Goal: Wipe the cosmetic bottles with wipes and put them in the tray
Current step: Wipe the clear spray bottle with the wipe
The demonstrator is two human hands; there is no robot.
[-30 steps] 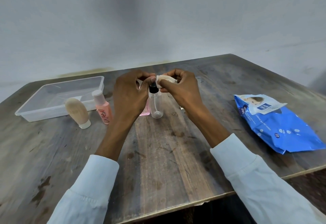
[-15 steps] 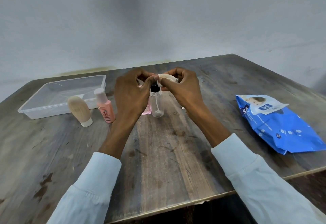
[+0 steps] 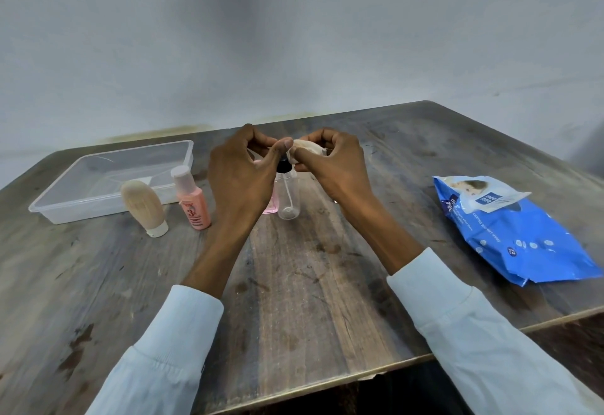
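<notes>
Table: you are at a worn, stained wooden table (image 3: 294, 284) set against a plain pale wall (image 3: 294, 38).
Landmark: the clear spray bottle (image 3: 288, 197) with a black top stands upright mid-table; everything below is placed from it.
Your left hand (image 3: 240, 174): raised just left of the bottle's top, fingers curled, thumb tip meeting the wipe (image 3: 307, 149).
Your right hand (image 3: 333, 166): just right of the top, fingers and thumb pinching the bunched wipe above the black cap.
Pink bottle (image 3: 269, 205): right behind the clear one on its left, mostly hidden by your left hand.
Peach bottle (image 3: 191, 202): upright, left of the clear bottle.
Beige tube (image 3: 143, 207): further left, standing on its cap, leaning a little.
Tray (image 3: 111, 182): clear plastic, far left and behind the tube; whether it holds anything you cannot tell.
Wipes pack (image 3: 513, 231): blue, lying flat well to the right, flap peeled up.
Sleeves: pale cuffs in the foreground.
</notes>
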